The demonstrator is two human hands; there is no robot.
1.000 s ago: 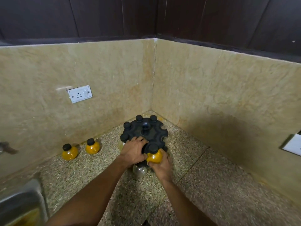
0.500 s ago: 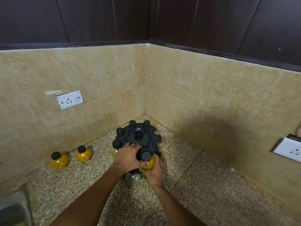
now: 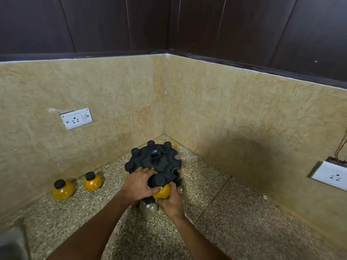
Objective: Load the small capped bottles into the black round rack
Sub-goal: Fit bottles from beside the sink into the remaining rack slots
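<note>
The black round rack (image 3: 165, 159) stands in the counter's corner, with several black caps seated in its rim slots at the back and left. My right hand (image 3: 170, 202) grips a small orange bottle (image 3: 163, 191) with a black cap at the rack's near edge. My left hand (image 3: 139, 184) lies on the rack's near rim, fingers touching that bottle. A clear bottle (image 3: 148, 208) hangs below, between my hands. Two more orange capped bottles (image 3: 62, 190) (image 3: 92, 182) stand on the counter by the left wall.
Speckled stone counter (image 3: 225, 212) is bounded by beige tiled walls meeting at the corner. A white wall socket (image 3: 76, 118) sits on the left wall, another socket (image 3: 332, 178) on the right. A metal sink edge (image 3: 11, 243) shows at bottom left.
Both hands stay at the rack's near edge with the orange bottle; the bottle's cap now sits level with the rim. The head view has shifted slightly.
</note>
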